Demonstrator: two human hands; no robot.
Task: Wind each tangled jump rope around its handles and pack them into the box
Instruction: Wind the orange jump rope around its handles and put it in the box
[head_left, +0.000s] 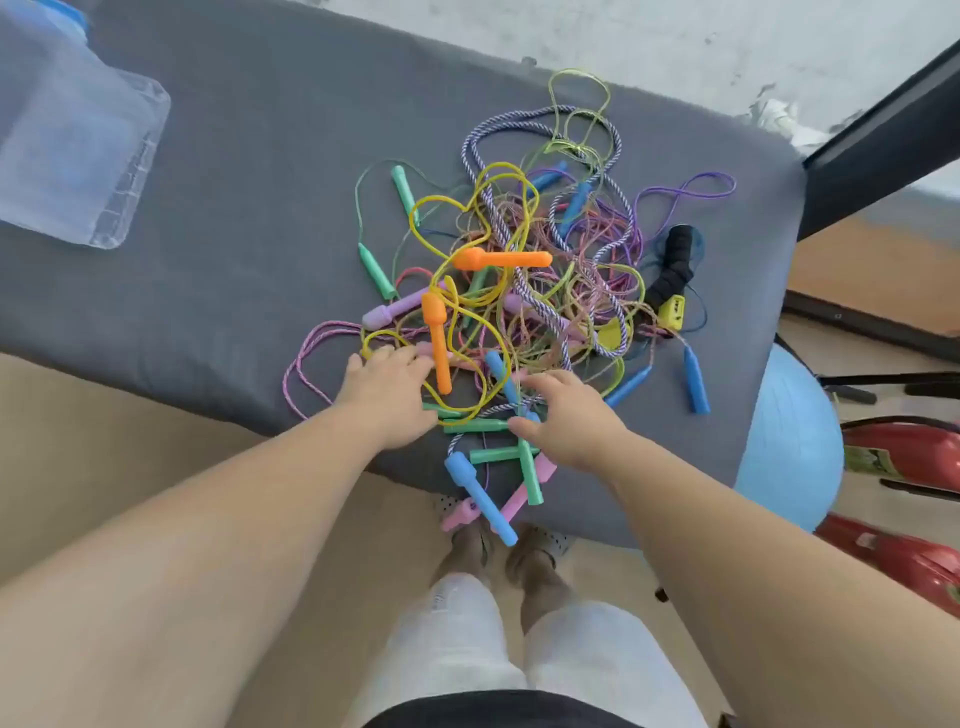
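Multicoloured rope tangle (493, 291) | left grip (387, 387) apart, on it | right grip (571, 421) apart, beside blue handle (497, 369)

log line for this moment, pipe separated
jump ropes: tangled pile on table | left hand: open, touching pile | right hand: open, at pile's near edge | box: apart, far left
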